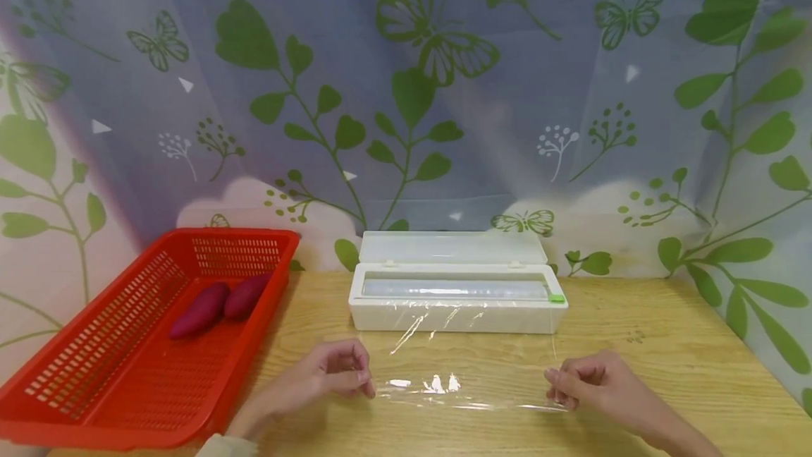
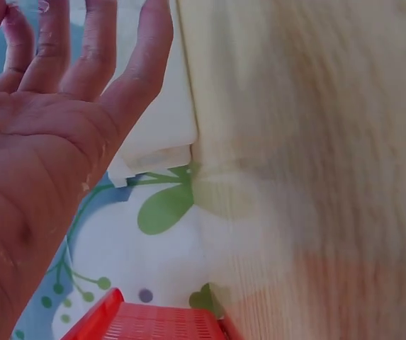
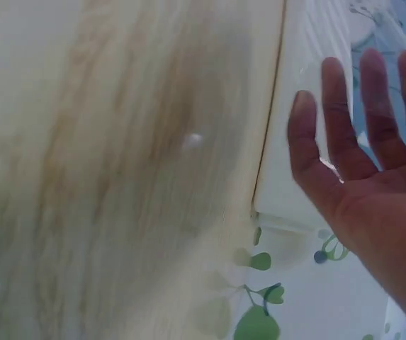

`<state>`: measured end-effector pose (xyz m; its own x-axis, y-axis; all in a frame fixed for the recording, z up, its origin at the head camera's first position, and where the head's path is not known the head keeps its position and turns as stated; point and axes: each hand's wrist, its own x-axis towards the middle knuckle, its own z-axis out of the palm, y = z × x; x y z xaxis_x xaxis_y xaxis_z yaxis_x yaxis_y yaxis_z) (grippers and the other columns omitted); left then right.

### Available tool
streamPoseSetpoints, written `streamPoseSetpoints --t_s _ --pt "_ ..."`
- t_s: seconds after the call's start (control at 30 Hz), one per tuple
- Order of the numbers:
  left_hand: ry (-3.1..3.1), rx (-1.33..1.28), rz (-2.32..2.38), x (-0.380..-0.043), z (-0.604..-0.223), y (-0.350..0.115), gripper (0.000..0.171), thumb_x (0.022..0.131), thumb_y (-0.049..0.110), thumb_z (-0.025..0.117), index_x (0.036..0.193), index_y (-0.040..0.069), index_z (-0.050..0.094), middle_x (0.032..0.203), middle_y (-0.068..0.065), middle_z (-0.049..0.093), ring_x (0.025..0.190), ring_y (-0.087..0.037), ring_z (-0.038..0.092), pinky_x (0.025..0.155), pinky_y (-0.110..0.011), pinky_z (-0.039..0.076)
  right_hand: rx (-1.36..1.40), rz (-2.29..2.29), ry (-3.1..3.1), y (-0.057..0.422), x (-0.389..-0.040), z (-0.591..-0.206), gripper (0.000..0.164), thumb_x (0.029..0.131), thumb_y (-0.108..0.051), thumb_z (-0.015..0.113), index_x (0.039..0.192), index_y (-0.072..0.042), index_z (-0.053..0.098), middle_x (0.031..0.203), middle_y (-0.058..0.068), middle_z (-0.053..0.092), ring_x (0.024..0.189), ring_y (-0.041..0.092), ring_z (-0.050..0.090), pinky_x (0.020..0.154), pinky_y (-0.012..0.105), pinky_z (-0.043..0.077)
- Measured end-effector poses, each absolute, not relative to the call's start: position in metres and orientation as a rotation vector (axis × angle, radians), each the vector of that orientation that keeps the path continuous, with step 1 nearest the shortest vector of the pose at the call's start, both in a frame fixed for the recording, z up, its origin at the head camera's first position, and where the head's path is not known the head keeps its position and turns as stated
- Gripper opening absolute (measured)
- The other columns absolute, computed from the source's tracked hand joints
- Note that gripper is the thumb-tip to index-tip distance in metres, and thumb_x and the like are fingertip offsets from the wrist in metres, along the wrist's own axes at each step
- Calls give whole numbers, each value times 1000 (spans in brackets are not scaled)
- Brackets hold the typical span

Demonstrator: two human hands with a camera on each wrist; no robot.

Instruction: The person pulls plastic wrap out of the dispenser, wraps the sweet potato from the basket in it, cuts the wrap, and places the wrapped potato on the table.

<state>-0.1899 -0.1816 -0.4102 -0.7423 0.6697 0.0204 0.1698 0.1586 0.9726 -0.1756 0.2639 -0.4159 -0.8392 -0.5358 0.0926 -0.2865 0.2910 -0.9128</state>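
Note:
A sheet of clear cling film stretches toward me from the white dispenser box, whose lid stands raised at the back. Inside the box lies the film roll, and a green cutter slider sits at the right end of its front rim. My left hand pinches the film's near left corner between thumb and finger. At the near right corner, my right hand pinches the same edge. Both hands hold the film over the wooden table, in front of the box.
On the left stands a red plastic basket with two purple sweet potatoes in it. The wooden table runs back to a curtain printed with green leaves and butterflies.

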Motion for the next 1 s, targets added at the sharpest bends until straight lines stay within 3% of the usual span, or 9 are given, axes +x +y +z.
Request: streamPoseSetpoints --t_s 0.13,0.23,0.33,0.43,0.73,0.83,1.0 --pt "2066 840 1542 -189 -415 -180 19 101 15 57 103 -4 58 100 -31 69 95 -21 72 91 -27 56 -869 -1410 2454 258 -171 -423 36 101 -13 63 67 -5 55 70 4 67 65 -4 55 54 21 49" --pt "2153 829 1455 -188 -418 -178 16 100 17 59 101 1 61 97 -21 72 92 -17 69 89 -24 52 -921 -1288 2546 256 -169 -429 33 98 -17 68 68 -13 56 62 -8 55 60 -9 44 49 19 43" --pt "2231 783 1348 -187 -420 -177 13 98 20 61 99 7 64 96 -9 72 90 -11 64 86 -24 47 -962 -1158 2618 255 -167 -431 33 97 -22 70 68 -17 56 64 -20 47 59 -10 42 51 18 43" --pt "2251 720 1276 -185 -419 -175 12 97 22 64 99 10 67 100 -2 72 92 -8 61 85 -24 46 -949 -1068 2642 253 -165 -430 36 96 -28 71 66 -18 55 64 -23 44 58 -10 40 51 18 41" --pt "2420 792 1064 -181 -413 -170 8 91 25 71 84 23 68 123 4 68 115 -16 59 100 -36 45 -878 -807 2772 247 -163 -423 31 91 -45 74 70 -30 57 71 -23 48 65 -7 44 58 19 39" --pt "2493 804 968 -180 -414 -168 11 88 27 72 79 30 67 129 5 65 119 -22 57 101 -41 45 -862 -699 2801 247 -163 -423 29 90 -47 75 71 -34 58 76 -23 50 67 -6 43 60 19 40" --pt "2578 821 885 -176 -418 -166 14 83 26 74 74 32 65 136 1 60 122 -30 57 98 -44 46 -875 -622 2790 250 -162 -426 28 87 -49 77 72 -36 58 83 -22 51 72 -6 43 61 21 42"
